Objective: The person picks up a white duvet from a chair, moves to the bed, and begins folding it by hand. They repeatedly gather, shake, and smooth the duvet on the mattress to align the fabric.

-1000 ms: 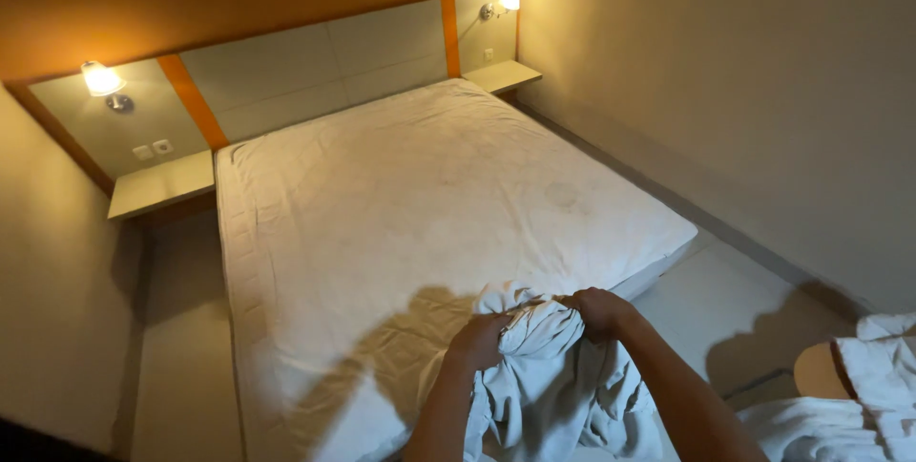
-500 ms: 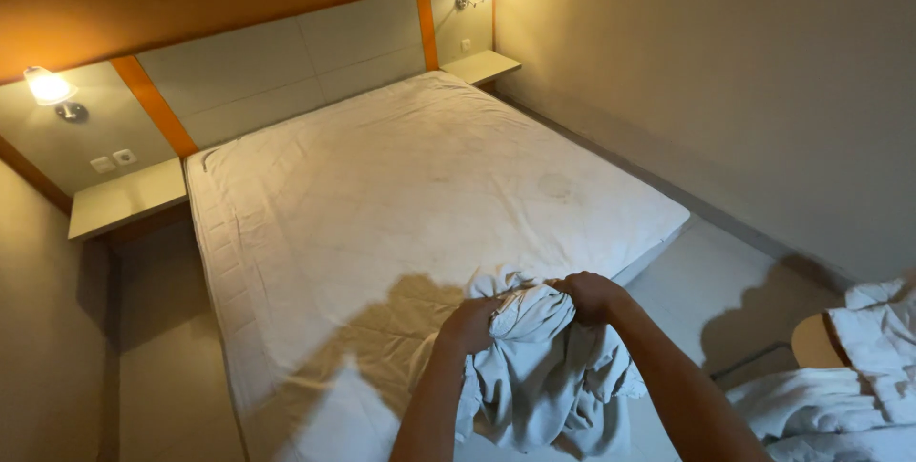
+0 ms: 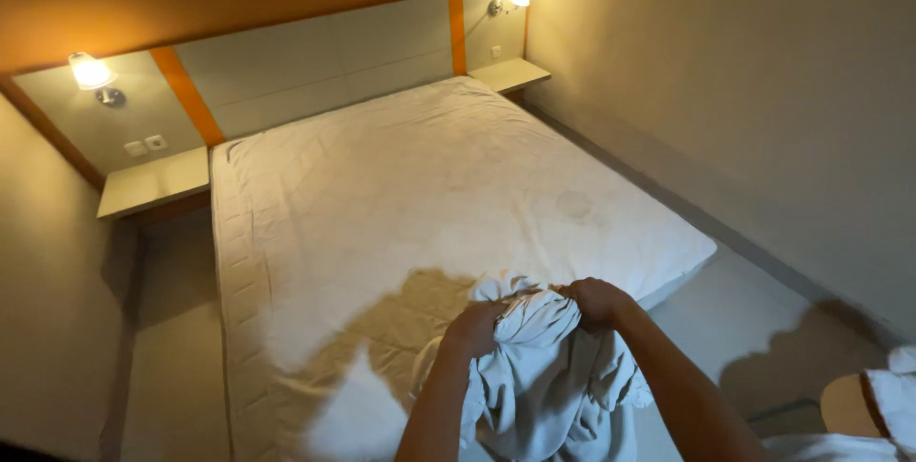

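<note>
So far, the big mattress (image 3: pixel 429 195) is bare on top, with nothing spread over it. The person holds one bunched white sheet (image 3: pixel 549 376) over the foot end of the bed. The left hand (image 3: pixel 474 328) and the right hand (image 3: pixel 596 302) are both closed tight on the top of the sheet, near each other, and the rest hangs down. By the look of it, the sheet is not opened or laid out yet. Counting: one bed, one sheet in the hands, two wall lamps (image 3: pixel 91 71), two small shelves (image 3: pixel 153 182), and more white cloth (image 3: pixel 892 395) at the right.
</note>
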